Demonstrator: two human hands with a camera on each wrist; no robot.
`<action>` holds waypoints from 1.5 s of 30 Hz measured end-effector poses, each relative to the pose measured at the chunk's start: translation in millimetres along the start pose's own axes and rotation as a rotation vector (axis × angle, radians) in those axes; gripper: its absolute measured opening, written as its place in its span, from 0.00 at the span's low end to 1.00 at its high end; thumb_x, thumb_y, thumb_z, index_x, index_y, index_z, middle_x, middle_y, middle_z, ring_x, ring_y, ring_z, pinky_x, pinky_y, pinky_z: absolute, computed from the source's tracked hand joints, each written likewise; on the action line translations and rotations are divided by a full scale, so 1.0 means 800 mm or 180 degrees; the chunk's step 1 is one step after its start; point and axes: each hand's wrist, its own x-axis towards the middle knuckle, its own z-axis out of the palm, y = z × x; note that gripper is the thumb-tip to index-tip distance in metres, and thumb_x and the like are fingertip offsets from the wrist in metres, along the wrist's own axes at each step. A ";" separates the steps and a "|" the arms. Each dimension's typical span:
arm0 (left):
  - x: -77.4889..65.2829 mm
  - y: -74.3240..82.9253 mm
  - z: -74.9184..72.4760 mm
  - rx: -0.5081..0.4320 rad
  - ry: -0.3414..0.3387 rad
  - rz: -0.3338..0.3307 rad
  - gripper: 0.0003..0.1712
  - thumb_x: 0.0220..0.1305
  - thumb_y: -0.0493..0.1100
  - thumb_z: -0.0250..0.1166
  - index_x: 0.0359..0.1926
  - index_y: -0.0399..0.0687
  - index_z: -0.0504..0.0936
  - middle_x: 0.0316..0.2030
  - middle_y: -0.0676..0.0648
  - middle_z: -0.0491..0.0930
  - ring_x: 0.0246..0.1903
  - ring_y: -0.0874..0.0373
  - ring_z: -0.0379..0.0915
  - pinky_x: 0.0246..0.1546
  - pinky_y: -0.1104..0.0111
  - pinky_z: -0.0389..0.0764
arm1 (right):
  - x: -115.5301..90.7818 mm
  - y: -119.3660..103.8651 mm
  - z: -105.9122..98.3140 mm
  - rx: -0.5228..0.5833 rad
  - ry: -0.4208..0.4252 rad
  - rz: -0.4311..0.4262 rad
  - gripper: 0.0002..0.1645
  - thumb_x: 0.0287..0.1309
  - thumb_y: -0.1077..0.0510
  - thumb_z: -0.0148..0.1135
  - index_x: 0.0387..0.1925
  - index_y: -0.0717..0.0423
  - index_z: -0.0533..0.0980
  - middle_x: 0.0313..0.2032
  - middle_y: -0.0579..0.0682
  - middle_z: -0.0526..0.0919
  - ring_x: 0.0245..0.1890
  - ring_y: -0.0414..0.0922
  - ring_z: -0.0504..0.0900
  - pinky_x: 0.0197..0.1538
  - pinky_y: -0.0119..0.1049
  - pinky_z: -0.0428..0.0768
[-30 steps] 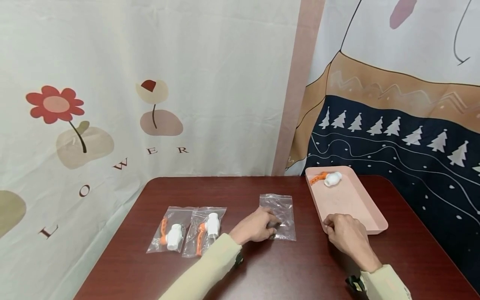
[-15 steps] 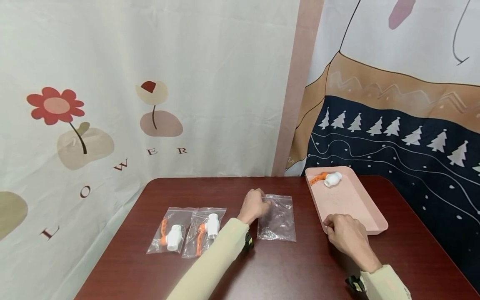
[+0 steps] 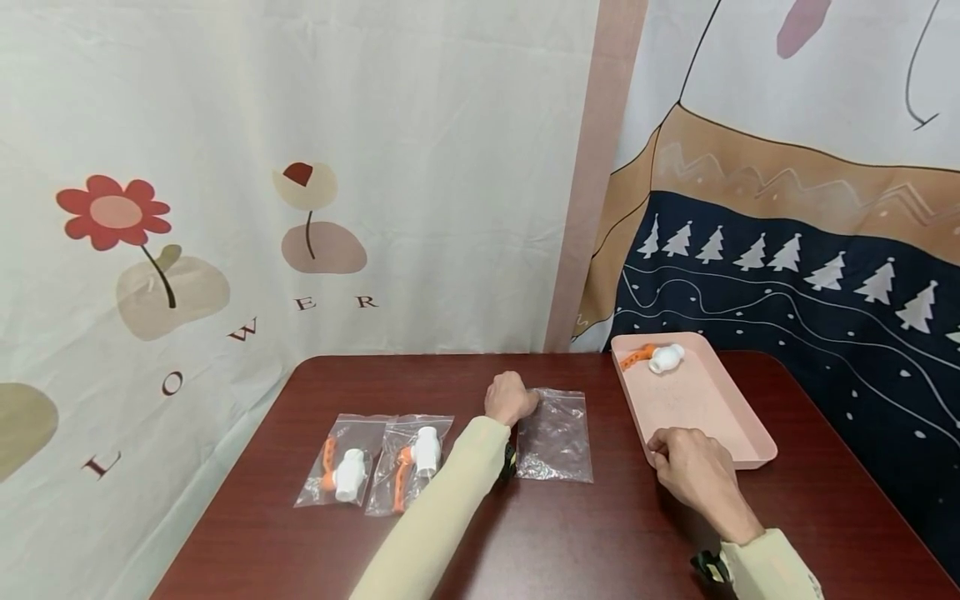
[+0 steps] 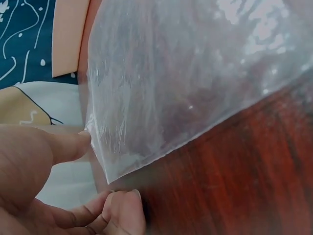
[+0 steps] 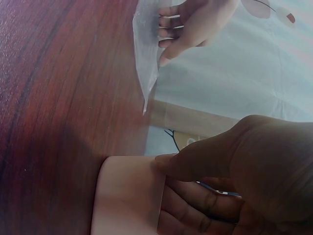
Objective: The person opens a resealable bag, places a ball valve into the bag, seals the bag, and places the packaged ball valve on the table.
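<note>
In the head view, a clear zip-lock bag (image 3: 555, 437) lies flat near the middle of the table. My left hand (image 3: 510, 398) is at its far left corner. The left wrist view has the thumb (image 4: 73, 145) touching the bag's end edge, while the loosely bent fingers (image 4: 124, 210) lie below the corner, apart from the thumb. My right hand (image 3: 693, 471) pinches the near left rim of a pink tray (image 3: 693, 408), thumb outside the wall and fingers inside. A white fitting with an orange handle (image 3: 666, 358) lies at the tray's far end.
Left of my left arm, two zip-lock bags (image 3: 378, 429) lie side by side, each with a white-and-orange fitting (image 3: 349, 475) inside. The dark red table (image 3: 585, 542) ends at a printed curtain (image 3: 465, 208) behind it.
My left hand has moved from over the middle of the bag to its far left corner, leaving the bag nearly in place. The right hand stays on the tray rim.
</note>
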 end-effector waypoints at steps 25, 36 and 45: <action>0.000 -0.008 0.009 -0.0502 0.0206 -0.0361 0.16 0.53 0.45 0.80 0.18 0.45 0.84 0.19 0.47 0.82 0.21 0.52 0.76 0.25 0.62 0.76 | 0.000 -0.001 -0.002 0.0020 -0.0095 0.0062 0.09 0.52 0.66 0.64 0.24 0.50 0.83 0.23 0.45 0.83 0.22 0.43 0.75 0.24 0.40 0.73; -0.016 -0.023 -0.001 -0.1260 0.0289 -0.0279 0.07 0.65 0.41 0.70 0.29 0.50 0.88 0.34 0.52 0.90 0.28 0.56 0.80 0.27 0.67 0.76 | 0.000 -0.002 -0.002 0.0024 -0.0056 0.0050 0.08 0.52 0.65 0.65 0.25 0.50 0.84 0.24 0.45 0.84 0.23 0.43 0.77 0.24 0.41 0.74; -0.030 -0.028 -0.012 -0.1698 0.0413 0.0067 0.04 0.67 0.42 0.70 0.37 0.48 0.91 0.30 0.49 0.87 0.27 0.61 0.78 0.30 0.70 0.77 | 0.001 -0.003 -0.003 0.0040 -0.0063 0.0064 0.08 0.52 0.66 0.64 0.25 0.50 0.84 0.24 0.45 0.84 0.23 0.43 0.77 0.24 0.40 0.73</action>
